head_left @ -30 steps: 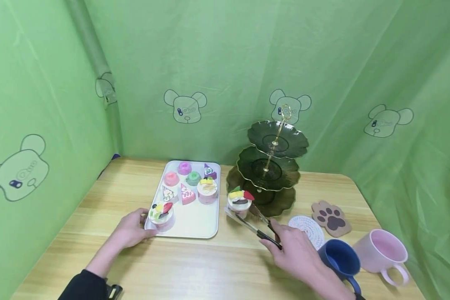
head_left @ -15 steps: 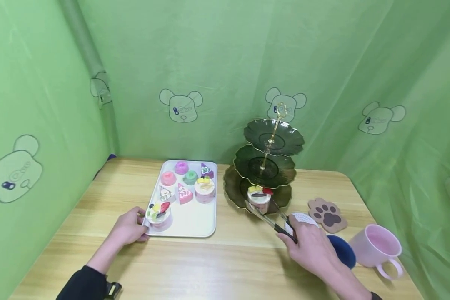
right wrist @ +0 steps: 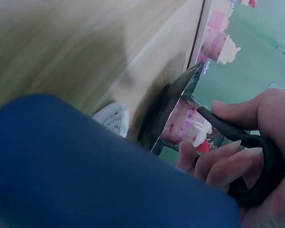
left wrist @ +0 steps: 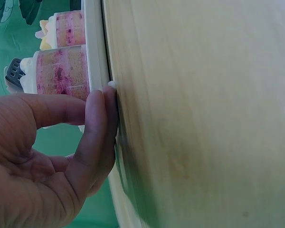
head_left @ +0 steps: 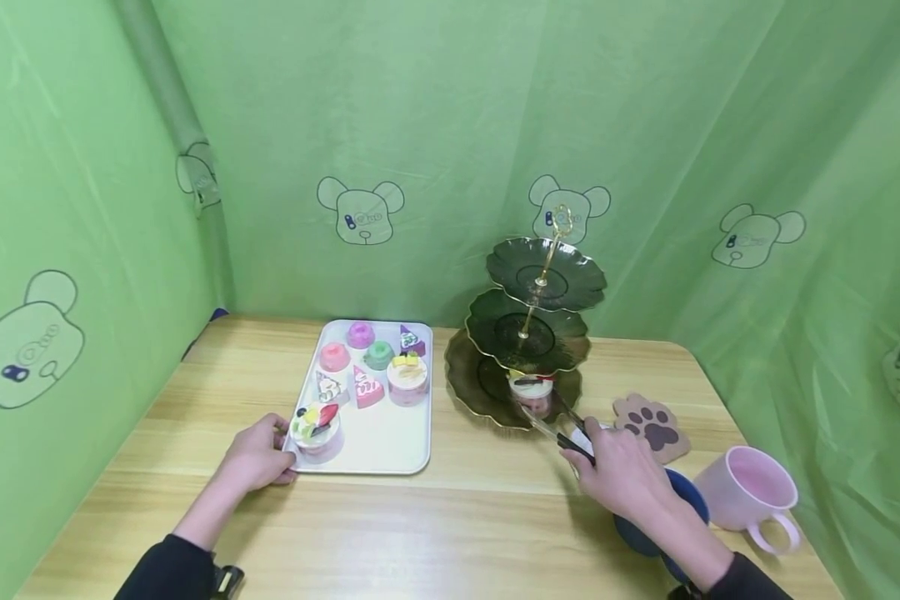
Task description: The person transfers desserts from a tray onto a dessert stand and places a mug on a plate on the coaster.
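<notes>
My right hand grips black-handled tongs, their tips around a clear dessert cup with pink cake layers and white topping. The cup stands upright on the bottom tier of the dark three-tier stand, its top partly hidden by the middle tier. In the right wrist view one tong arm reaches the side of the same cup. My left hand pinches the near-left corner of a white tray. Beside those fingers on the tray sits a fruit-topped dessert cup.
The tray also bears another dessert cup, toy cake slices and small ring-shaped cakes. Right of the stand lie a paw-shaped coaster and a round white coaster. A blue mug and a pink mug stand by the right forearm.
My right hand has carried the dessert cup in the tongs rightward from beside the stand, in onto its bottom tier. My left hand has stayed at the tray corner.
</notes>
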`<action>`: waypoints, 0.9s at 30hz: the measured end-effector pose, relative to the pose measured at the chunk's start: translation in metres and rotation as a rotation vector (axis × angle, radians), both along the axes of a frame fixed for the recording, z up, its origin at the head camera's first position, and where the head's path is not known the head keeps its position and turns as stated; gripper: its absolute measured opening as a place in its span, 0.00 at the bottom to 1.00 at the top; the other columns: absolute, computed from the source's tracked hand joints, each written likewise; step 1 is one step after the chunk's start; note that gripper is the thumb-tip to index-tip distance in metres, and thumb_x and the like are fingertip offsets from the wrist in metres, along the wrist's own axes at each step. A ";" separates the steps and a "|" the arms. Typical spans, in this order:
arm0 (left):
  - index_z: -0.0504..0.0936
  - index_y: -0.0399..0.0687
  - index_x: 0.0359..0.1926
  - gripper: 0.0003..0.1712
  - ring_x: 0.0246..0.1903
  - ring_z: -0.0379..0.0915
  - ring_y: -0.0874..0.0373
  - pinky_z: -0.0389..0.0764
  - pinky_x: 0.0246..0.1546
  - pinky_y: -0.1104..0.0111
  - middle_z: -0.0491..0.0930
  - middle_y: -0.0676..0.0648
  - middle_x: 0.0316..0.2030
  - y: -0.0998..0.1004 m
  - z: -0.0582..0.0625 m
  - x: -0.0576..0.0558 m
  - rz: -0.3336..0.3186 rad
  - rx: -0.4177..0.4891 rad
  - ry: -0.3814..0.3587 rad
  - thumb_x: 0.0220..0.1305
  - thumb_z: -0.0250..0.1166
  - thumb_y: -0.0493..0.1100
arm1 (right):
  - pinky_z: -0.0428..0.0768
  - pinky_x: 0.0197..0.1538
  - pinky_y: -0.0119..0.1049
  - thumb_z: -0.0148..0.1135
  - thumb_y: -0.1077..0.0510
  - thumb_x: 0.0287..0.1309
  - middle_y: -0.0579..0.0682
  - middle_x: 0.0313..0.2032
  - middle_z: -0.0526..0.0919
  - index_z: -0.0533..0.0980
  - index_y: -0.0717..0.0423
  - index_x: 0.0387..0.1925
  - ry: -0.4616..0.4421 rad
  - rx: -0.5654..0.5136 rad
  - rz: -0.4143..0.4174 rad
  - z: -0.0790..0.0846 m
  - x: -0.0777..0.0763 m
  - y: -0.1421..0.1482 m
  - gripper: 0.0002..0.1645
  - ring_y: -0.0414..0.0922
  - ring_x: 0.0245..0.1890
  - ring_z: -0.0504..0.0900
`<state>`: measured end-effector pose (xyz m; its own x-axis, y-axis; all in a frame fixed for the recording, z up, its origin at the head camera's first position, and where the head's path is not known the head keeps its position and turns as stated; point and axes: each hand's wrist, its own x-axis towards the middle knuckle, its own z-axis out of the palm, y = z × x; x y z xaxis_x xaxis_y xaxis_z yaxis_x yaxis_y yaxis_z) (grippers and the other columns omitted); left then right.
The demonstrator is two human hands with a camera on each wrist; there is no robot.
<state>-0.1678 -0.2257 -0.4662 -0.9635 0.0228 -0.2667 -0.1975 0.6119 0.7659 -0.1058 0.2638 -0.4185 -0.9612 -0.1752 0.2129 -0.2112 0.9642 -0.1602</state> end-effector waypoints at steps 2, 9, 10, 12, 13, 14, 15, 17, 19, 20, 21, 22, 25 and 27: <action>0.68 0.22 0.60 0.30 0.26 0.83 0.54 0.93 0.28 0.64 0.78 0.29 0.43 0.000 0.000 0.000 -0.003 0.008 -0.003 0.54 0.62 0.23 | 0.67 0.16 0.41 0.75 0.47 0.63 0.50 0.18 0.71 0.78 0.66 0.42 0.006 0.005 0.000 0.000 -0.003 0.001 0.25 0.46 0.16 0.71; 0.68 0.22 0.60 0.30 0.25 0.83 0.54 0.93 0.27 0.63 0.78 0.30 0.42 0.000 0.001 0.000 -0.008 0.019 0.003 0.55 0.62 0.23 | 0.72 0.17 0.44 0.72 0.46 0.65 0.55 0.19 0.73 0.77 0.69 0.43 -0.078 0.046 -0.034 0.007 -0.014 0.004 0.27 0.51 0.17 0.75; 0.68 0.22 0.60 0.29 0.25 0.83 0.54 0.92 0.27 0.64 0.79 0.30 0.42 0.000 0.000 0.000 -0.008 0.012 0.005 0.55 0.62 0.23 | 0.73 0.17 0.44 0.71 0.46 0.66 0.55 0.20 0.73 0.78 0.70 0.44 -0.095 0.056 -0.043 0.008 -0.016 0.005 0.28 0.51 0.17 0.75; 0.69 0.22 0.59 0.29 0.25 0.83 0.55 0.92 0.27 0.64 0.79 0.30 0.42 0.001 0.000 0.000 -0.009 -0.004 0.008 0.55 0.63 0.23 | 0.75 0.18 0.46 0.70 0.45 0.67 0.57 0.21 0.75 0.78 0.71 0.46 -0.120 0.074 -0.055 0.009 -0.020 0.005 0.29 0.53 0.19 0.77; 0.69 0.23 0.59 0.28 0.24 0.83 0.55 0.92 0.26 0.64 0.80 0.31 0.42 0.001 0.001 0.001 -0.009 -0.014 0.011 0.55 0.63 0.23 | 0.76 0.18 0.47 0.69 0.44 0.67 0.57 0.22 0.76 0.78 0.72 0.47 -0.128 0.082 -0.056 0.010 -0.023 0.006 0.30 0.53 0.19 0.78; 0.69 0.23 0.59 0.28 0.24 0.83 0.55 0.92 0.26 0.65 0.80 0.31 0.41 0.001 0.001 0.001 -0.010 -0.025 0.014 0.55 0.63 0.23 | 0.78 0.19 0.48 0.69 0.44 0.68 0.57 0.22 0.76 0.78 0.72 0.47 -0.128 0.091 -0.056 0.010 -0.025 0.006 0.31 0.54 0.20 0.78; 0.69 0.23 0.58 0.28 0.24 0.83 0.56 0.92 0.26 0.65 0.80 0.31 0.41 0.002 0.001 0.001 -0.011 -0.036 0.016 0.55 0.63 0.24 | 0.78 0.20 0.48 0.69 0.44 0.68 0.57 0.22 0.76 0.78 0.73 0.48 -0.129 0.094 -0.055 0.011 -0.027 0.007 0.31 0.54 0.21 0.79; 0.69 0.23 0.58 0.28 0.24 0.83 0.56 0.91 0.25 0.65 0.81 0.31 0.41 0.002 0.001 0.001 -0.013 -0.052 0.019 0.56 0.64 0.24 | 0.79 0.20 0.48 0.69 0.45 0.68 0.58 0.22 0.76 0.78 0.74 0.49 -0.128 0.098 -0.049 0.012 -0.031 0.007 0.32 0.54 0.21 0.79; 0.69 0.23 0.59 0.28 0.24 0.83 0.56 0.91 0.25 0.65 0.80 0.31 0.42 0.003 0.001 0.001 -0.015 -0.061 0.018 0.57 0.64 0.24 | 0.78 0.20 0.47 0.69 0.46 0.68 0.58 0.22 0.76 0.78 0.77 0.51 -0.130 0.104 -0.040 0.013 -0.034 0.008 0.33 0.54 0.20 0.78; 0.69 0.23 0.59 0.28 0.24 0.82 0.55 0.91 0.25 0.65 0.80 0.31 0.42 0.003 0.002 0.001 -0.017 -0.066 0.017 0.57 0.64 0.24 | 0.78 0.19 0.46 0.68 0.46 0.68 0.59 0.22 0.76 0.77 0.77 0.52 -0.133 0.106 -0.038 0.013 -0.036 0.008 0.34 0.54 0.20 0.78; 0.69 0.23 0.59 0.28 0.24 0.82 0.55 0.91 0.25 0.65 0.80 0.31 0.42 0.003 0.002 0.001 -0.020 -0.069 0.017 0.57 0.64 0.24 | 0.77 0.18 0.45 0.68 0.46 0.69 0.59 0.22 0.76 0.76 0.78 0.54 -0.143 0.108 -0.038 0.014 -0.038 0.008 0.35 0.53 0.19 0.78; 0.69 0.23 0.60 0.28 0.24 0.82 0.55 0.91 0.24 0.65 0.79 0.31 0.42 0.003 0.002 0.001 -0.022 -0.071 0.017 0.57 0.64 0.24 | 0.76 0.18 0.44 0.67 0.46 0.69 0.60 0.22 0.77 0.76 0.79 0.56 -0.155 0.112 -0.039 0.014 -0.039 0.008 0.36 0.52 0.18 0.77; 0.68 0.22 0.60 0.28 0.23 0.82 0.55 0.91 0.23 0.65 0.79 0.31 0.41 0.003 0.002 0.001 -0.030 -0.084 0.024 0.57 0.64 0.25 | 0.75 0.17 0.43 0.66 0.46 0.70 0.63 0.23 0.78 0.74 0.80 0.59 -0.183 0.124 -0.044 0.015 -0.044 0.008 0.38 0.52 0.18 0.78; 0.68 0.22 0.60 0.28 0.23 0.82 0.55 0.90 0.23 0.65 0.79 0.31 0.41 0.002 0.002 0.002 -0.031 -0.087 0.028 0.57 0.63 0.25 | 0.75 0.17 0.43 0.66 0.45 0.70 0.64 0.25 0.79 0.74 0.80 0.61 -0.202 0.129 -0.049 0.016 -0.045 0.007 0.39 0.52 0.19 0.78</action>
<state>-0.1663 -0.2238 -0.4646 -0.9699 0.0308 -0.2417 -0.1564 0.6818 0.7146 -0.1513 0.2709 -0.4026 -0.9901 -0.1406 -0.0053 -0.1399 0.9877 -0.0693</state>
